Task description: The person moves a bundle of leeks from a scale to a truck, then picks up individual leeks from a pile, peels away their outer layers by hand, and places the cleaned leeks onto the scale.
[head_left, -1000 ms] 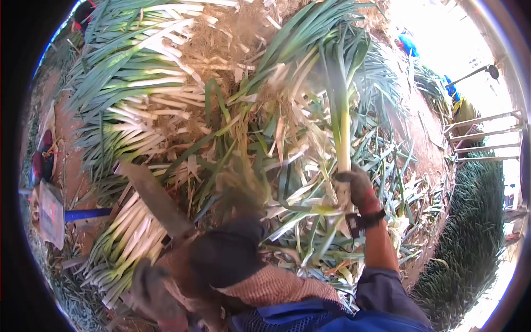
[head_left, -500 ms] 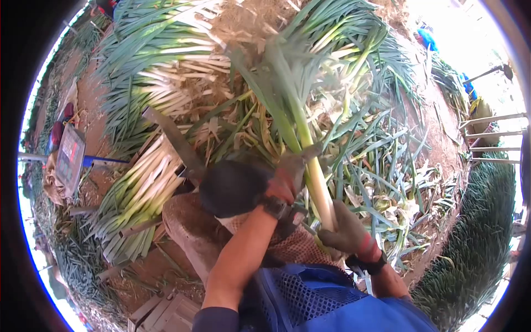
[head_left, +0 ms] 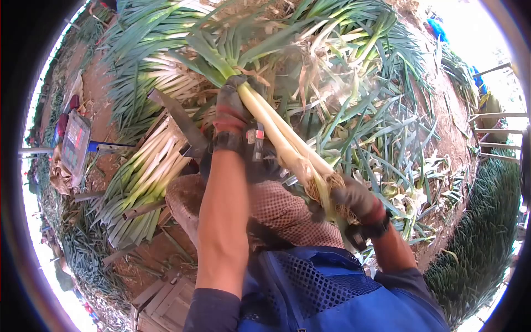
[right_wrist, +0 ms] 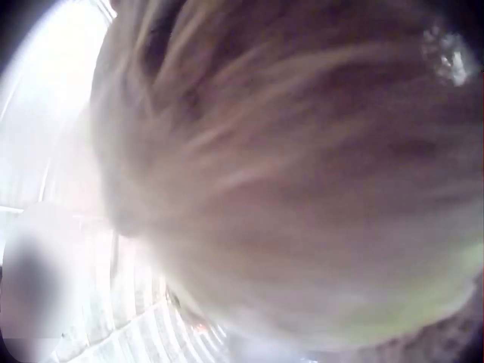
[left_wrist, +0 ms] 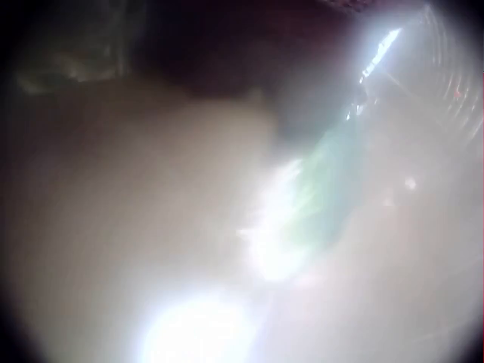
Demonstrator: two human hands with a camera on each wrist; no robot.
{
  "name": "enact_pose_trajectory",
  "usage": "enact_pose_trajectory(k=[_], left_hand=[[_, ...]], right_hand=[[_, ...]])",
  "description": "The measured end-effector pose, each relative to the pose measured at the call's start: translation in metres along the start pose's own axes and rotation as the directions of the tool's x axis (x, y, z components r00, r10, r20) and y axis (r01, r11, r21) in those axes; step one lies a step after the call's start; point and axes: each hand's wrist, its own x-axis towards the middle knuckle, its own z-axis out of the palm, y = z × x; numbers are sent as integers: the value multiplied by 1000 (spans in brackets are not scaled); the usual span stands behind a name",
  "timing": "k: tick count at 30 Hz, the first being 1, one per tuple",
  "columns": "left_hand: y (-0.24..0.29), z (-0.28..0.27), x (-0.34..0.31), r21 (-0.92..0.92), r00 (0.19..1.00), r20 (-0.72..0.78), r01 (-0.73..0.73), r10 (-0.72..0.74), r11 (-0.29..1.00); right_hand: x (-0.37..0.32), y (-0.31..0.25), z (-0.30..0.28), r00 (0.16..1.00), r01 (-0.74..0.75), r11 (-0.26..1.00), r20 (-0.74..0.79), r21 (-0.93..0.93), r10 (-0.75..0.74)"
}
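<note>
Two leeks [head_left: 278,133] are held on a slant across the front of the body, leaf end up and to the left, root end down and to the right. The shafts are grasped by the left hand [head_left: 231,105] just below the leaves, its fingers curled round them. The root end is gripped by the right hand [head_left: 357,200], whose fingers are blurred; dark fingertips are seen on both sides of the roots. Little is shown by the wrist views beyond blur and a glove surface.

Beside the left hand, a flat metal bar [head_left: 180,119] is raised at a tilt, its upper end well apart from the leek shafts. Below it, a bundle of leeks [head_left: 149,174] is laid near the left knee, bordered by a strip of ground. Farther left, a scale [head_left: 76,143] is stood at the ground's edge. Loose leaves [head_left: 381,160] are spread beyond the right hand, up to a bare dirt strip, past which dark green foliage [head_left: 475,227] is seen.
</note>
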Motion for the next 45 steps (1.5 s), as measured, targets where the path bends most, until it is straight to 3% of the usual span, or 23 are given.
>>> enact_pose_trajectory(k=[3, 5, 7, 9, 10, 12, 15, 17, 19, 20, 21, 22, 23, 24, 25, 27, 29, 31, 35, 37, 38, 42, 45], left_hand=[[-9, -31, 28, 120, 997, -66, -31, 39, 992], [-2, -47, 45, 159, 994, -101, -18, 34, 987], [-6, -40, 36, 301, 989, -150, 45, 1, 953], [-15, -62, 60, 421, 986, -161, 36, 35, 906], [-18, -68, 61, 347, 986, -169, 56, 4, 936], [-12, -113, 90, 667, 971, 79, -220, 226, 712], [8, -64, 52, 330, 979, -195, 15, 53, 944], [22, -69, 49, 328, 979, -203, 61, 7, 943], [23, -62, 38, 381, 967, -251, 52, 49, 923], [17, -58, 29, 422, 954, -285, 41, 90, 906], [11, -55, 22, 418, 963, -263, 56, 62, 906], [6, -51, 17, 417, 971, -237, 64, 41, 907], [4, -45, 12, 421, 978, -208, 66, 26, 905], [-4, -44, 9, 400, 977, -201, 13, 73, 916], [-16, -70, 32, 303, 981, -102, -128, 165, 944], [-18, -41, -7, 252, 995, -94, 62, -39, 966], [-25, -20, -36, 197, 999, 20, 39, -44, 980], [-41, -11, -52, 128, 994, 106, 5, -18, 992], [-69, -4, -75, 36, 985, 171, -22, 16, 999], [-77, -5, -85, 16, 984, 177, 3, -6, 1000], [-76, -6, -87, -49, 978, 189, 97, -87, 994], [-69, 3, -94, -85, 995, 59, 83, -78, 993], [-62, 1, -95, -136, 955, 240, 209, -173, 968]], right_hand=[[-50, -18, 19, 945, -233, 910, -300, -343, 128], [-110, -18, 23, 912, -280, 878, -392, -387, 118], [-154, -16, 20, 805, -260, 940, -588, -222, 84], [-177, -26, 21, 790, -299, 841, -611, -450, -46], [-189, -28, 11, 790, -270, 818, -602, -508, -113], [-225, -30, -13, 780, -219, 769, -581, -601, -232], [-297, -24, -84, 502, -235, 842, -802, -486, -324], [-357, -12, -130, 244, -153, 869, -870, -470, -428], [-389, 12, -188, 227, -627, 645, -894, -437, -386], [-405, 42, -228, 326, -928, -97, -654, -361, -683], [-325, 1, -151, 177, -981, -23, -840, -192, -513], [-293, -4, -151, 327, -854, 155, -744, -497, -582], [-270, 7, -183, 365, -636, 380, -696, -671, -619], [-216, -16, -146, 536, -362, 586, -676, -725, -506], [-169, -25, -129, 569, -275, 639, -658, -718, -494], [-85, -56, -64, 745, -115, 623, -483, -774, -461], [-20, -81, -29, 849, -75, 413, -275, -908, -451], [36, -100, -12, 899, -16, 233, -116, -972, -423], [133, -117, -8, 957, -35, 207, -93, -978, -276], [188, -95, -44, 878, 89, 210, -23, -974, -478], [199, -94, -49, 875, 81, 242, -47, -967, -481], [220, -102, -52, 920, -123, 382, -250, -916, -302], [226, -109, -62, 851, -210, 267, -310, -941, -423]])
